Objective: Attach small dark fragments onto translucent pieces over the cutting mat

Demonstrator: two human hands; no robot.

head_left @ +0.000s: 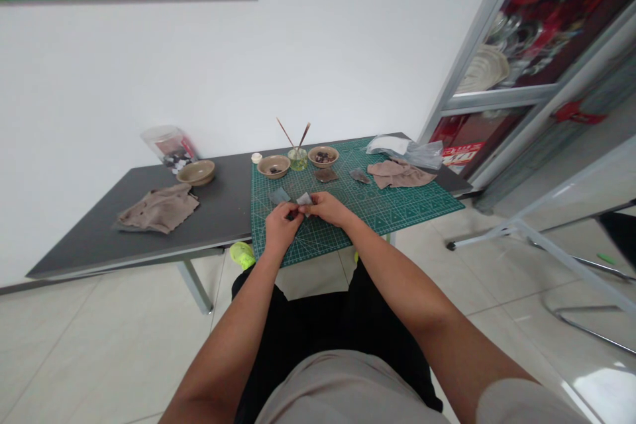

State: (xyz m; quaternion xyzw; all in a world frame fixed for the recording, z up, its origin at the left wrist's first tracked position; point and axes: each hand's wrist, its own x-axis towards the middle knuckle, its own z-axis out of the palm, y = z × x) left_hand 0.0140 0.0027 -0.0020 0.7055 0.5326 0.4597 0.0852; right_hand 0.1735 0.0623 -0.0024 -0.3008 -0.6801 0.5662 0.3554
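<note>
My left hand and my right hand meet over the near part of a green cutting mat. Together they pinch a small grey piece between the fingertips. A second small grey piece lies flat on the mat just left of it. Farther back on the mat stand two tan bowls with dark bits inside, and between them a glass cup holding two thin brushes. Two more dark pieces lie behind my hands.
The mat covers the right half of a grey table. A beige cloth, another tan bowl and a clear jar are on the left. A beige cloth and plastic bag lie at right. A glass-door cabinet stands right.
</note>
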